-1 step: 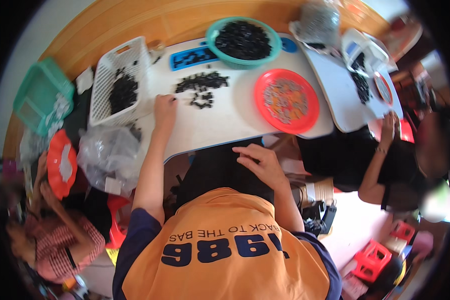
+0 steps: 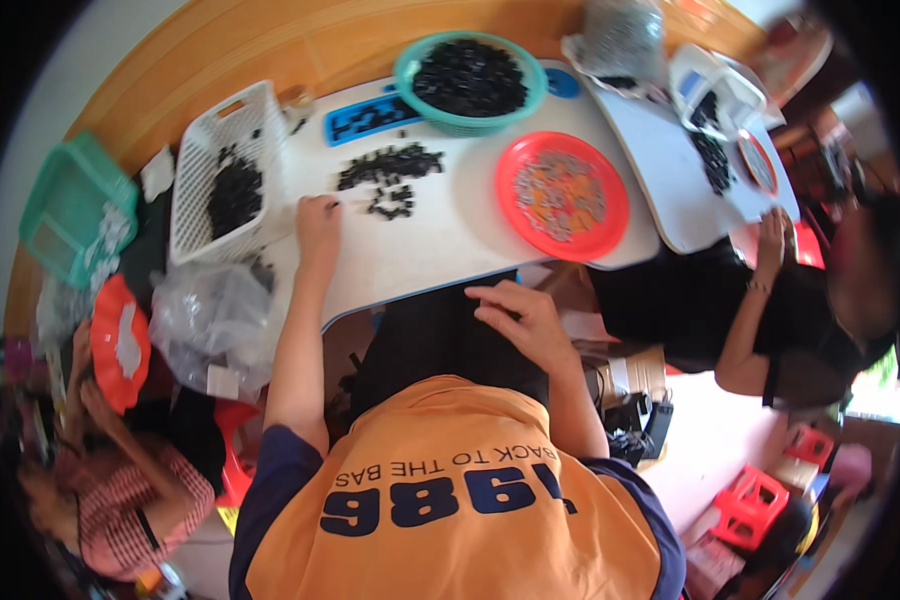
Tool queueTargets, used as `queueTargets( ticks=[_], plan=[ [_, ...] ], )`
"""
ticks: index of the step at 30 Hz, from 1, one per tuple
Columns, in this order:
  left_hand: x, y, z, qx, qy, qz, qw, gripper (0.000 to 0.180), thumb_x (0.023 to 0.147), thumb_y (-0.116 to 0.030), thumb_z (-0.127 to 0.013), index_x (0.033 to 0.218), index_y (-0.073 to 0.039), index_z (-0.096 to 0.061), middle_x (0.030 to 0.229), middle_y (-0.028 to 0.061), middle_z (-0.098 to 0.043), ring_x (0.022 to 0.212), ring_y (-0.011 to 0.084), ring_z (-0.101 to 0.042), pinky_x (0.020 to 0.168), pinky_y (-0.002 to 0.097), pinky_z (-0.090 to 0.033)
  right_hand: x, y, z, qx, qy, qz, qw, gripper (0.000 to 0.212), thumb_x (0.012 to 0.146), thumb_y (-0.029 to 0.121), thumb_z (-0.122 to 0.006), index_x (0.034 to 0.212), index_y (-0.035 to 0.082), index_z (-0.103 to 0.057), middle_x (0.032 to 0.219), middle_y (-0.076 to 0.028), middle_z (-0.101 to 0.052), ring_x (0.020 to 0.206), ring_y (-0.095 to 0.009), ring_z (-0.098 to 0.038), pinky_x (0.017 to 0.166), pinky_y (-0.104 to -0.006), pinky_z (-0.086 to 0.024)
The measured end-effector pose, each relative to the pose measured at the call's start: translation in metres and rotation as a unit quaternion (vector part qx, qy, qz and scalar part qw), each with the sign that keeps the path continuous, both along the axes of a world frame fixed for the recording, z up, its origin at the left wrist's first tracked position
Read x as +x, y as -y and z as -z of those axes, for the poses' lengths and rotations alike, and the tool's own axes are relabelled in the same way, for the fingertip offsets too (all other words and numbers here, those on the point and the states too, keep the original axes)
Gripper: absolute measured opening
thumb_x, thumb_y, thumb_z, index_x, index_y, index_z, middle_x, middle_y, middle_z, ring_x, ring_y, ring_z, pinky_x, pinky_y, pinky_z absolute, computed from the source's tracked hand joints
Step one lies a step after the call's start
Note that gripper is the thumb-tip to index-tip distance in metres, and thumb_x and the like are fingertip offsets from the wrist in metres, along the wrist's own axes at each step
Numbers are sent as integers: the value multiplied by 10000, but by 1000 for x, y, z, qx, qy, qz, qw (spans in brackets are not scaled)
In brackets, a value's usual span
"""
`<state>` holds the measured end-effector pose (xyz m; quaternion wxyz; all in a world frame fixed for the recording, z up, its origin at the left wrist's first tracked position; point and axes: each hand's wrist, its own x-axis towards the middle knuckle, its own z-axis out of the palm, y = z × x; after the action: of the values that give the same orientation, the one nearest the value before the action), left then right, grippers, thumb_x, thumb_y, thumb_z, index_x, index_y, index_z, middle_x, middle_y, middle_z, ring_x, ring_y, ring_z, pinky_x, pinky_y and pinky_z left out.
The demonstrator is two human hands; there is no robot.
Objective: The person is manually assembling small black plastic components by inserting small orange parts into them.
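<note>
Orange cloth of the worker's shirt (image 2: 435, 450) is lying nearest to us. Just beyond it, the right hand (image 2: 525, 318) is hanging over the lap, thumb and forefinger apart, and we are seeing nothing in it. Farther on, the left hand (image 2: 318, 225) is resting at the white table (image 2: 400, 265), its fingertips pinching together on a small black piece (image 2: 334, 204). To its left, a clear plastic bag (image 2: 205, 312) is sagging. A white perforated basket (image 2: 278, 150) is standing near this hand, holding more black pieces. To the hand's right, loose black pieces (image 2: 394, 203) are lying before a denser heap (image 2: 390, 165); a careless sweep of the wrist could be scattering them, we are thinking. Also a red plate (image 2: 615, 190) with small pale pieces (image 2: 560, 190) is sitting very near the front edge; if the right forearm is rising under it, the plate could be tipping. Farthest, a blue tray (image 2: 355, 110) and a full teal basin (image 2: 470, 125) are standing close together, so a push on one could be spilling the other.
</note>
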<state>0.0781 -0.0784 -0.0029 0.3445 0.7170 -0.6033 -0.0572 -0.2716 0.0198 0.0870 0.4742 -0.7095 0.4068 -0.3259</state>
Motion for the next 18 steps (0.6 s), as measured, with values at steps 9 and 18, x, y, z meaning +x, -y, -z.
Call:
queueTargets(
  ticks=[9,18],
  plan=[
    [-37,-52,1,-35,-199,-58,978,190,873,-50,-650,1056,3,-645,934,93,-646,817,151,-585,767,276,-485,-86,72,2,-105,-221,281,928,159,838,133,-698,962,38,-730,866,-125,-646,824,-265,-631,757,-377,-485],
    [-31,-50,7,-61,-326,-58,942,214,887,-53,-659,1091,11,-648,943,45,-640,822,101,-562,774,232,-476,-109,121,30,-271,-299,191,895,137,785,92,-708,910,43,-736,857,-122,-620,888,-310,-605,795,-405,-478]
  ],
)
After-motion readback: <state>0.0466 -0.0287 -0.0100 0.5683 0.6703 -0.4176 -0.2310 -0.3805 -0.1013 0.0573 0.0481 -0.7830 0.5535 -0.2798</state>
